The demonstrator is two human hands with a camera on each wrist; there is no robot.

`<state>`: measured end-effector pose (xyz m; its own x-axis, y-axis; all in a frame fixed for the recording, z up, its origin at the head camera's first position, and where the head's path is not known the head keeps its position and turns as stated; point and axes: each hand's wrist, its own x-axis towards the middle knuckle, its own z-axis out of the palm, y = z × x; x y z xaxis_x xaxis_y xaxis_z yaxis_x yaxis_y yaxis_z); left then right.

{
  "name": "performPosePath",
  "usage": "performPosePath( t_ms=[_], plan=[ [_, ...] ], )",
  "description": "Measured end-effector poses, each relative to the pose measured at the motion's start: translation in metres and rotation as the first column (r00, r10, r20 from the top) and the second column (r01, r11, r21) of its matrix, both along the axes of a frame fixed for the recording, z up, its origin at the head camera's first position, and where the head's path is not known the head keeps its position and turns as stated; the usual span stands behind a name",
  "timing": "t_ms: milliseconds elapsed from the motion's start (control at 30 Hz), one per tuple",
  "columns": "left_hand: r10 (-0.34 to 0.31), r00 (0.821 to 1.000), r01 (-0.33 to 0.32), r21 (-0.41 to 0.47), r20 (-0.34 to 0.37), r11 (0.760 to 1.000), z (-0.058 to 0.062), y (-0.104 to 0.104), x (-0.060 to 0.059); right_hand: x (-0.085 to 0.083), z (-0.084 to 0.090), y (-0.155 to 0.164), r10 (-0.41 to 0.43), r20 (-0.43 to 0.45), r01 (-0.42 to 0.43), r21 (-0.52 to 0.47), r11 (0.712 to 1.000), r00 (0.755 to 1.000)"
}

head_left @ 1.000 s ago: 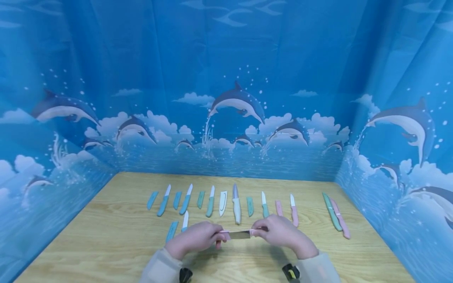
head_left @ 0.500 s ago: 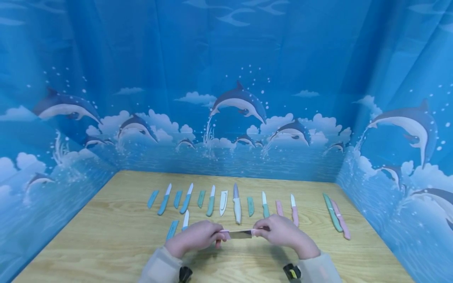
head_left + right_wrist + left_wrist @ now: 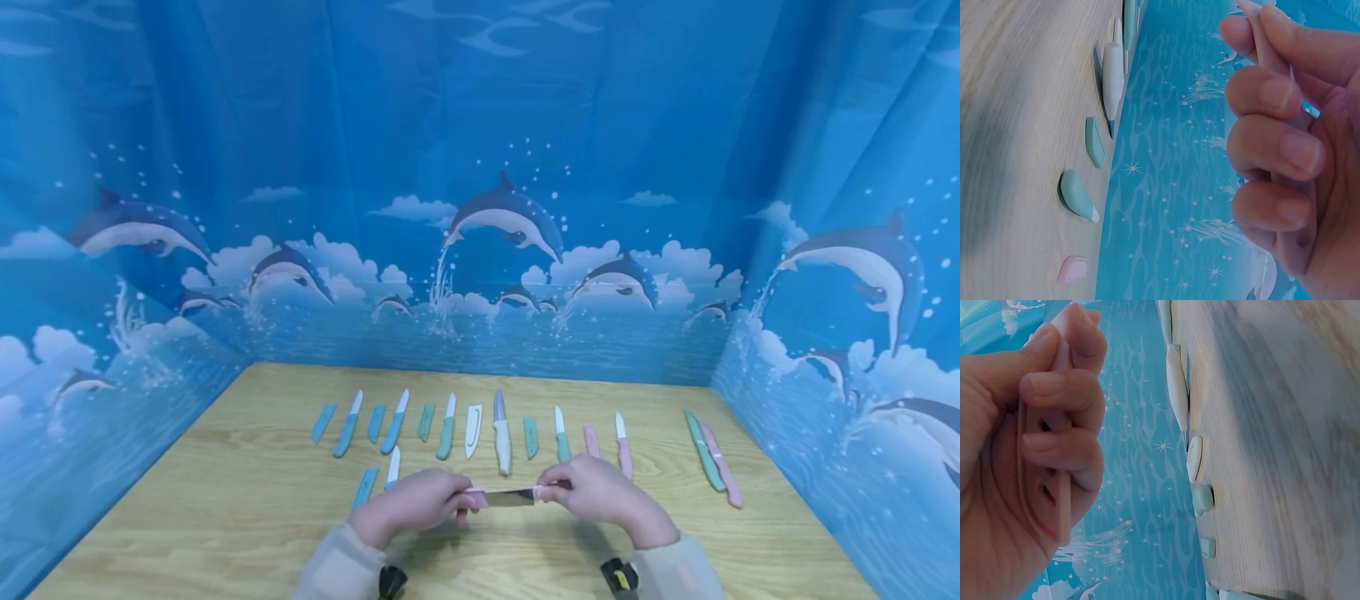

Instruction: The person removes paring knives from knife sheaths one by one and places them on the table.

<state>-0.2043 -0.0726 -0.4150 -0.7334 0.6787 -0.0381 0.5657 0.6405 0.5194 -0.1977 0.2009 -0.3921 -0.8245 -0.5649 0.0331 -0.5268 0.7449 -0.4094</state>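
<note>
The fingers [image 3: 1063, 450] of the left hand [image 3: 416, 504] are curled tight round a pink sheath [image 3: 1060, 494], pinching it flat against the palm. To its right, the fingers [image 3: 1272, 150] of the right hand [image 3: 596, 492] are clamped round the pink handle [image 3: 1285, 187] of a small knife whose bare blade [image 3: 510, 498] bridges the gap between the two hands, held level just above the wooden table [image 3: 225, 517] near its front edge. My reading is that blade and sheath are partly engaged: the step in hand is either sliding the cover on or drawing it off, and the pictures alone do not settle which. Whichever it is, the next move seems to call for a straight pull or push along the blade's own line, with the left fingers kept on the flat sides of the sheath and away from the cutting edge, since a twist could jam the blade. Beyond the hands, a row of other knives and loose sheaths [image 3: 472, 429] lies across the table, blue ones at the left, a white knife [image 3: 501, 433] in the middle, and two covered knives [image 3: 712, 458], green and pink, lie side by side at the far right, all before a dolphin-printed backdrop [image 3: 502, 217].
</note>
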Motion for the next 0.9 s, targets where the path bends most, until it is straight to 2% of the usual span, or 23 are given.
performPosePath(
  t_ms=[167,500,900],
  plan=[
    [-0.001,1.000,0.001,-0.003,0.000,1.000,-0.0006,-0.0004,-0.0004,0.0002,-0.0001,0.0006,-0.006,0.016,0.006,-0.005,1.000,1.000],
    [-0.010,1.000,0.010,-0.008,-0.009,1.000,-0.0021,-0.0010,-0.0021,0.0012,-0.0005,0.0015,-0.025,-0.014,0.026,0.026,0.999,1.000],
    [-0.002,1.000,0.002,0.010,0.028,1.000,0.0004,-0.0024,-0.0023,0.0000,-0.0005,0.0038,-0.070,0.010,0.070,0.012,0.998,0.998]
  ],
)
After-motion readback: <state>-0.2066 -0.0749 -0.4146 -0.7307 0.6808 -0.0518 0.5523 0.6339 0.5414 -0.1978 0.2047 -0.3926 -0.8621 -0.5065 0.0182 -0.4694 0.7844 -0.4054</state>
